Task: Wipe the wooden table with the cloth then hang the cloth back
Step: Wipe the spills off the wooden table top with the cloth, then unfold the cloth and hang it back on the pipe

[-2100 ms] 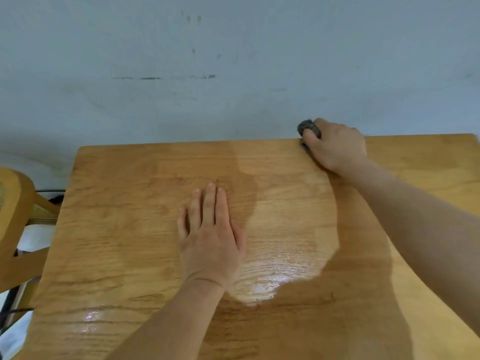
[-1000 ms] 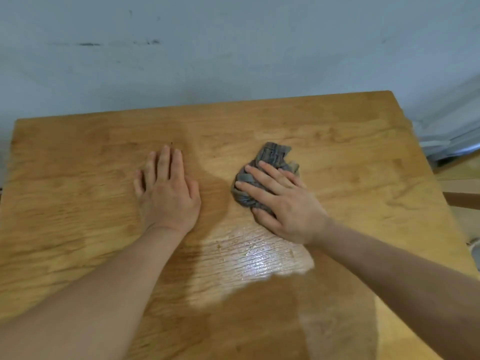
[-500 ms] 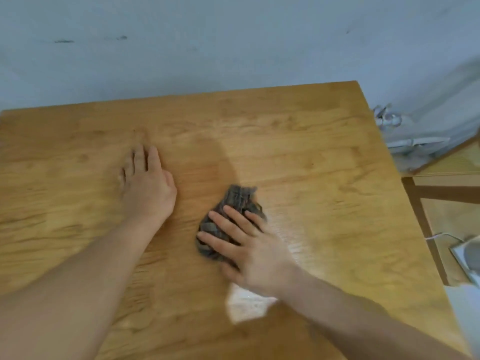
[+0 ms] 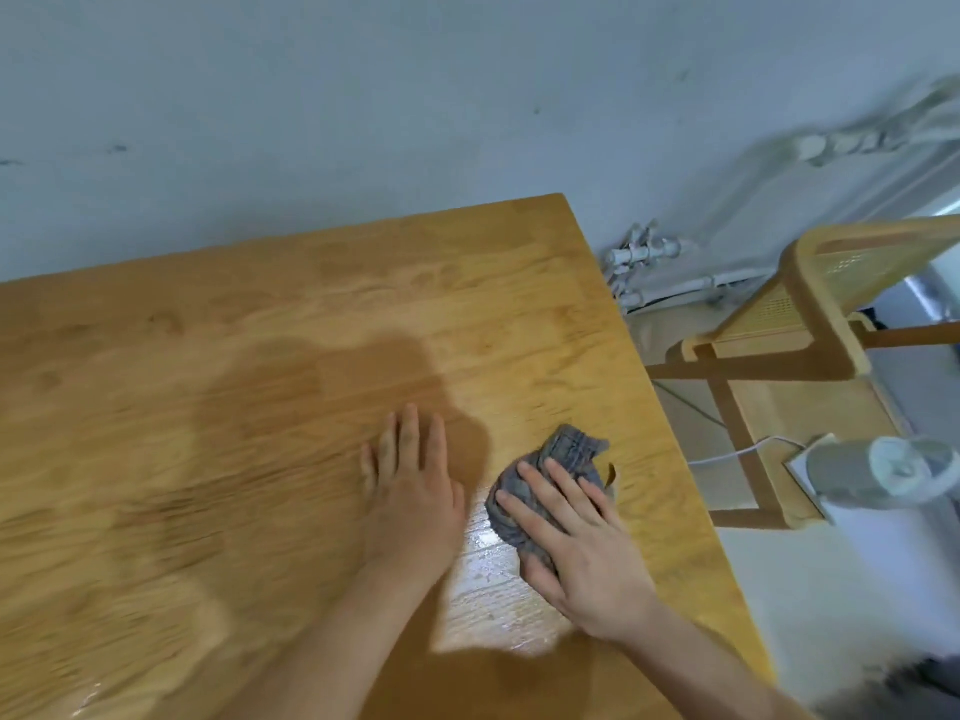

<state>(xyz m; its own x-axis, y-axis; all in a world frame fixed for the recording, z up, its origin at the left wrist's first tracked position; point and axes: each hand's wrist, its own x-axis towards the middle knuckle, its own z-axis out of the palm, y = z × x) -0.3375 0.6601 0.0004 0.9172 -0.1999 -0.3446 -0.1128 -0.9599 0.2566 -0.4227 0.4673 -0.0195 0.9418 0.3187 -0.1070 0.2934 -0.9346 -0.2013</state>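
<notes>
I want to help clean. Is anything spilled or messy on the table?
Nothing looks spilled or broken. A shiny, wet-looking patch on the wooden table sits by the crumpled cloth, which the right hand presses down, probably from wiping.

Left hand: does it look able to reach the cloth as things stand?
Probably yes. The left hand lies flat on the wooden table beside the cloth, only bare wood between them. The right hand presses on the cloth's near part.

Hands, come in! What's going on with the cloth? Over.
Left hand flat on wooden table. Right hand pressing grey cloth onto it, near right edge. Nothing blocking the cloth.
</notes>
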